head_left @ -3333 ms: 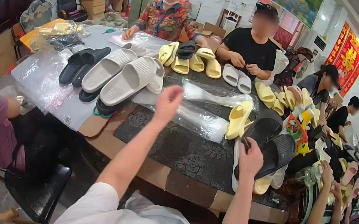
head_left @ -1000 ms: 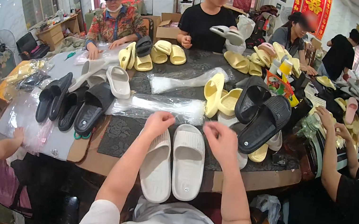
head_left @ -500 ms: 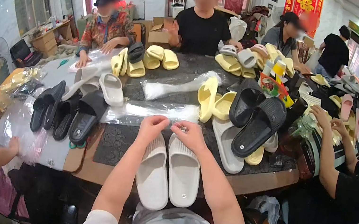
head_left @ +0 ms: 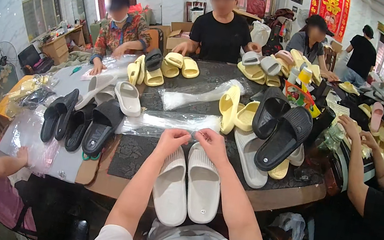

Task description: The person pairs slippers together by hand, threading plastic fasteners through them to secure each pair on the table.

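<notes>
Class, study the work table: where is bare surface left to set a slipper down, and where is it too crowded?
Bare dark tabletop lies left of the white slipper pair, bordered by the black slippers and the clear plastic bag at the left hand and right hand. The right side, around the black sandals and yellow slippers, is crowded.

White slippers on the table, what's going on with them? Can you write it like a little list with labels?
left hand: left hand rests on the toe end of the left white slipper
right hand: right hand touches the toe end of the right white slipper
slippers: side by side, soles down, heels over the table edge
just beyond the hands: clear plastic bag
to the right: black slippers, yellow slippers
surface: dark table
</notes>
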`<action>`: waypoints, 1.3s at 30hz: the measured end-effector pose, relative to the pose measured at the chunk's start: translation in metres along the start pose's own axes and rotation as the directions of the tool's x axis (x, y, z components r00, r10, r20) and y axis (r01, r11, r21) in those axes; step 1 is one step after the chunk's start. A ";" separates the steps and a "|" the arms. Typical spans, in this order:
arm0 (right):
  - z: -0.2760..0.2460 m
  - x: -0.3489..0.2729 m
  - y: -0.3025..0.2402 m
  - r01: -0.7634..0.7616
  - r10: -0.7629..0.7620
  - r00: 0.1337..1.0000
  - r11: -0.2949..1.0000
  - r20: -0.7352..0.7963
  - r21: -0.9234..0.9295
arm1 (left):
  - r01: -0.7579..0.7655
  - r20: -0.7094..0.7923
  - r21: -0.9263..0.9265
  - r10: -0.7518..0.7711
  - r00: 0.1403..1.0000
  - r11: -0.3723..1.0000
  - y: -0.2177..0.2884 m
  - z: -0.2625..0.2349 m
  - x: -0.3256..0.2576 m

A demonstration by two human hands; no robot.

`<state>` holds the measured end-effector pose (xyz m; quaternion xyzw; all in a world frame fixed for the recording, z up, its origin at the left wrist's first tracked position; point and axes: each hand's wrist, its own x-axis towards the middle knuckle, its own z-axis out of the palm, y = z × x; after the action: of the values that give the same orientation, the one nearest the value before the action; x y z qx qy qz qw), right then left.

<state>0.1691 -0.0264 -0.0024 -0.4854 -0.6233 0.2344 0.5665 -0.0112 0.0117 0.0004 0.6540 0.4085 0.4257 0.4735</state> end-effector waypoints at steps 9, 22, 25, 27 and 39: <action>0.006 -0.001 0.011 -0.086 0.075 0.993 0.987 0.089 0.132 | 0.106 0.001 0.094 -0.106 0.994 0.990 0.016 -0.002 -0.013; 0.005 0.001 0.007 -0.073 0.069 0.990 0.997 0.121 0.023 | -0.046 0.057 0.015 0.045 0.997 0.999 0.003 -0.004 -0.004; 0.005 0.000 0.015 -0.095 0.104 0.993 0.985 -0.061 0.143 | -0.007 0.007 0.019 0.007 1.000 1.000 0.000 -0.005 -0.005; 0.000 0.001 0.013 -0.185 0.200 0.975 0.973 -0.100 0.140 | 0.048 0.059 0.141 -0.057 0.997 0.989 -0.005 -0.005 -0.001; 0.000 0.001 0.011 -0.289 0.300 0.952 0.948 -0.067 0.134 | 0.024 0.008 0.198 -0.027 1.000 0.980 -0.002 -0.006 -0.002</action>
<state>0.1728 -0.0205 -0.0115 -0.5469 -0.5032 0.3330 0.5804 -0.0180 0.0117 -0.0010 0.6950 0.4547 0.3732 0.4135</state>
